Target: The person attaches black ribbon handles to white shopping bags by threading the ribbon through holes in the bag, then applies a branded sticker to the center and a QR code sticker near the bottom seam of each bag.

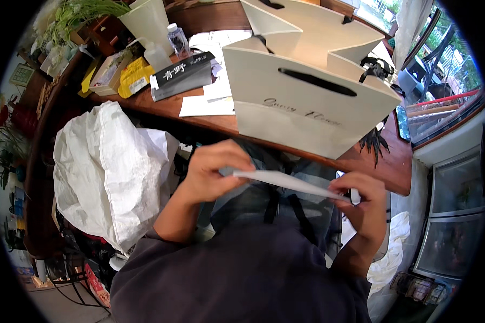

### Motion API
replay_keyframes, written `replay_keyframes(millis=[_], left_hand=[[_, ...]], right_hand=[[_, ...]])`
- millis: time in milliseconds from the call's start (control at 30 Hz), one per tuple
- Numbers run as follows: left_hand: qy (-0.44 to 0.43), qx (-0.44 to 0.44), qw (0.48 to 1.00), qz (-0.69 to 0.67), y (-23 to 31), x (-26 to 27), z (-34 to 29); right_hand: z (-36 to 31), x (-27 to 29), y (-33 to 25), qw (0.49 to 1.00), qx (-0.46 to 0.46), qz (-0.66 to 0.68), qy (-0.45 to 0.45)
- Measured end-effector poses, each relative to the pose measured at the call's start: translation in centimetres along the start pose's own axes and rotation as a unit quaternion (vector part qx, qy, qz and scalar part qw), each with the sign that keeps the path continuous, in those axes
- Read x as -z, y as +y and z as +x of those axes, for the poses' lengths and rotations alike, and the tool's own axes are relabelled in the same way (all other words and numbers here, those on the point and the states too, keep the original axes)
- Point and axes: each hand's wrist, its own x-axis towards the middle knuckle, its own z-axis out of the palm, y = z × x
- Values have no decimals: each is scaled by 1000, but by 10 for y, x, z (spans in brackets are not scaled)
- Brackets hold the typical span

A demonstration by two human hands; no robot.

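Though cluttered, wooden table [392,173]; bright window [458,70]

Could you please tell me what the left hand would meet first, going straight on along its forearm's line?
The left hand would probably meet the large paper bag first, or, if it is too low, the front edge of the wooden table; depth is unclear.

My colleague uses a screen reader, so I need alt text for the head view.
A person's left hand and right hand hold a thin white item between them. Beyond, a large cream paper bag stands on a wooden table; a white sack sits left.
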Motion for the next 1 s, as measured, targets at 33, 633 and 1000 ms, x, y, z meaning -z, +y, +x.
replay_keyframes(millis=[33, 633, 1000], left_hand=[[7, 6, 1000, -16, -1, 3, 2], [153, -85, 984, 41, -34, 4, 53], [183, 39, 981, 55, -33, 5, 55]], right_hand=[[-3, 3, 5, 1000, 12, 6, 20], [42, -12, 62, 939, 109, 128, 299], [52, -25, 69, 936, 72, 144, 313]])
